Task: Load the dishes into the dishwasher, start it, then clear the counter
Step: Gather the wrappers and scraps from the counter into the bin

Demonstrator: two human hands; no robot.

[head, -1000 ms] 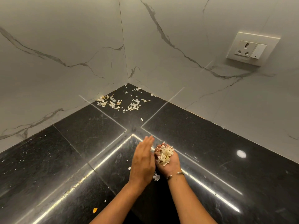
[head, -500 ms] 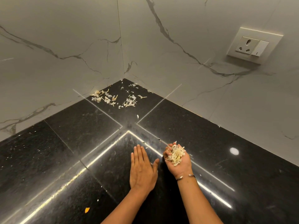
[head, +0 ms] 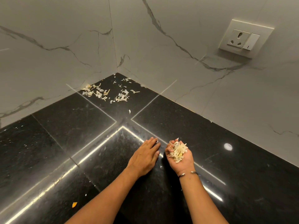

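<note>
The left hand (head: 145,156) lies flat on the black polished stone desk (head: 48,151), fingers (head: 152,141) straight and together, probably to sweep crumbs sideways. At its 3 o'clock the right hand (head: 181,160) is turned palm up, fingers (head: 169,145) curled like a cup round a heap of pale dry peel scraps (head: 178,151), so nothing falls. The scattered pale peels (head: 103,93) lie at 12 o'clock in the corner, well apart, not yet gathered.

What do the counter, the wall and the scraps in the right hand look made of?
The counter: polished black stone, likely granite; pale speckles, mirror-like light streaks. The wall: white marble-look tile, satin; grey veins, vertical joint. The scraps in the right hand: thin dry papery peel, perhaps onion or garlic skin; pale curled flakes.
</note>
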